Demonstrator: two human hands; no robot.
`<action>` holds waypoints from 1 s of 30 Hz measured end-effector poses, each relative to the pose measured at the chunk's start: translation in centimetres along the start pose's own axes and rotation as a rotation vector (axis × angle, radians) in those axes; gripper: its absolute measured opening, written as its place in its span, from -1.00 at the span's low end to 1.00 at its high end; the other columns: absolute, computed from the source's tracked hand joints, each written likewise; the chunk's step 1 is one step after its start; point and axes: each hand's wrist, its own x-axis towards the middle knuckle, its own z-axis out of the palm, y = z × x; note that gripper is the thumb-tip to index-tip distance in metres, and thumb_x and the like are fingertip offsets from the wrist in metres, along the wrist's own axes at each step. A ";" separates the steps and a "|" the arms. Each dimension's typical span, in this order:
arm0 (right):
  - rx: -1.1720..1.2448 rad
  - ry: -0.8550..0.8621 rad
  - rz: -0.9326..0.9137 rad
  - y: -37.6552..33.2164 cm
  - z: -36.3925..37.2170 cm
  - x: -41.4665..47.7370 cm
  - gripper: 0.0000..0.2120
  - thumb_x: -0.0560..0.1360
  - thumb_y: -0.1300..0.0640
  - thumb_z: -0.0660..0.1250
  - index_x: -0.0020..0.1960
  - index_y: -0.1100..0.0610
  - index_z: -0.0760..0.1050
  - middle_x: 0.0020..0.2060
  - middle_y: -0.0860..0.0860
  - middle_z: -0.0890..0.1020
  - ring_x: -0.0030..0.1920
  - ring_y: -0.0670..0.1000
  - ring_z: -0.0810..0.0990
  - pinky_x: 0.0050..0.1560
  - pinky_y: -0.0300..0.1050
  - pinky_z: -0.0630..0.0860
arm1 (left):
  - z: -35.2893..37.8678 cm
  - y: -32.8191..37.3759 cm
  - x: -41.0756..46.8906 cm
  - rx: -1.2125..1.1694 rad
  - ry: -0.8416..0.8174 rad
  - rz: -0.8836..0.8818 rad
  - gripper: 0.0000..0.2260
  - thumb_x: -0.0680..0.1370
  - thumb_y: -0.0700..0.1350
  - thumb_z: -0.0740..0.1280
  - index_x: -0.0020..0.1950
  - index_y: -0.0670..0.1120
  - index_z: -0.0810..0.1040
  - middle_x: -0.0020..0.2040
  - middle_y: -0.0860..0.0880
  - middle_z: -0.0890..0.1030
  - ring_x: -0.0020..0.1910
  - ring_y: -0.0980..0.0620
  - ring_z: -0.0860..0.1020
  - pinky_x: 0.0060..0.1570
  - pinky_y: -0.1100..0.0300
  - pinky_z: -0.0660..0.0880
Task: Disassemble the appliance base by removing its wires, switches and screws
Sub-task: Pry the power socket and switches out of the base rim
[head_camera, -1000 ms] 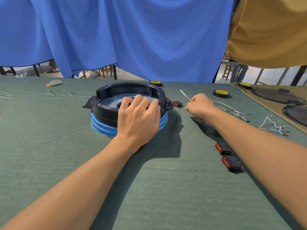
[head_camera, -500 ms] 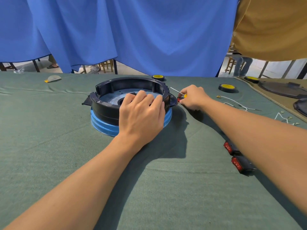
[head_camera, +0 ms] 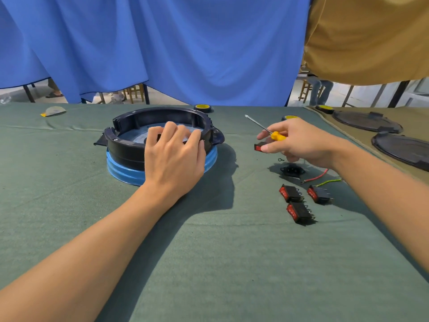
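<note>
Switch point(head_camera: 258, 147) removal | left hand point(head_camera: 173, 159) fingers point(head_camera: 170, 131) clasp appliance base point(head_camera: 125, 147) rim | right hand point(head_camera: 299, 142) fingers point(head_camera: 267, 149) pinch switch, screwdriver point(head_camera: 277, 135) | advise: set switch beside loose switches point(head_camera: 291, 193) near right fingers.

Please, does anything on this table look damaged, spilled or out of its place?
Nothing stands out. The appliance base sits flat under the left hand; the right hand holds the screwdriver and one switch; three removed switches and a wired socket lie loose on the cloth.

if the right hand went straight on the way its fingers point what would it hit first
Probably the appliance base, at its right-side lug: the right hand points left across the cloth. Depth is unclear.
</note>
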 end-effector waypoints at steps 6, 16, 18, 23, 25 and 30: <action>0.163 -0.225 -0.001 2.2 -2.5 -5.9 -0.77 0.48 0.06 0.39 0.08 0.11 0.66 -0.41 -0.02 0.32 -0.44 -0.03 0.15 -0.50 -0.25 0.17 | -0.5 1.6 0.0 -0.059 0.018 0.123 -0.77 0.52 -0.12 0.26 0.07 -0.18 0.62 0.08 -0.13 0.59 0.02 -0.18 0.53 0.04 0.00 0.31; 0.009 -0.256 -0.030 2.2 -3.5 -9.0 -0.73 0.37 -0.10 0.52 -0.10 0.08 0.63 -0.37 0.03 0.43 -0.46 -0.06 0.26 -0.49 -0.25 0.23 | -0.9 1.3 -0.6 -0.116 -0.139 0.090 -0.74 0.51 -0.15 0.29 0.14 -0.22 0.59 0.14 -0.16 0.57 0.10 -0.20 0.50 0.09 -0.02 0.34; -0.057 -0.268 -0.037 2.1 -3.9 -9.3 -0.75 0.32 -0.13 0.52 -0.16 0.03 0.63 -0.32 0.11 0.42 -0.42 -0.03 0.28 -0.48 -0.23 0.24 | -0.9 1.3 -0.6 -0.133 -0.181 0.057 -0.71 0.51 -0.15 0.30 0.18 -0.24 0.57 0.17 -0.17 0.56 0.13 -0.22 0.49 0.10 -0.05 0.36; -0.359 -0.282 -0.067 1.8 -4.2 -9.7 -0.59 0.22 -0.26 0.55 -0.24 0.06 0.57 -0.33 0.00 0.54 -0.37 -0.16 0.43 -0.31 -0.19 0.32 | -1.0 1.3 -0.5 -0.143 -0.224 0.046 -0.70 0.50 -0.16 0.31 0.19 -0.24 0.56 0.17 -0.19 0.55 0.15 -0.22 0.48 0.08 -0.08 0.37; -0.454 -0.320 -0.040 1.7 -4.1 -9.6 -0.60 0.23 -0.24 0.52 -0.25 0.08 0.54 -0.33 0.00 0.55 -0.37 -0.16 0.42 -0.28 -0.15 0.30 | -0.9 1.3 -0.4 -0.146 -0.218 0.045 -0.71 0.50 -0.16 0.31 0.18 -0.25 0.56 0.17 -0.19 0.55 0.14 -0.23 0.48 0.07 -0.09 0.38; -0.514 -0.356 0.015 1.4 -3.8 -9.6 -0.66 0.22 -0.17 0.60 -0.16 -0.05 0.55 -0.29 -0.13 0.62 -0.32 -0.18 0.51 -0.27 -0.17 0.39 | -0.9 1.3 -0.5 -0.135 -0.219 0.049 -0.72 0.51 -0.15 0.30 0.17 -0.24 0.56 0.17 -0.18 0.55 0.14 -0.21 0.47 0.05 -0.07 0.36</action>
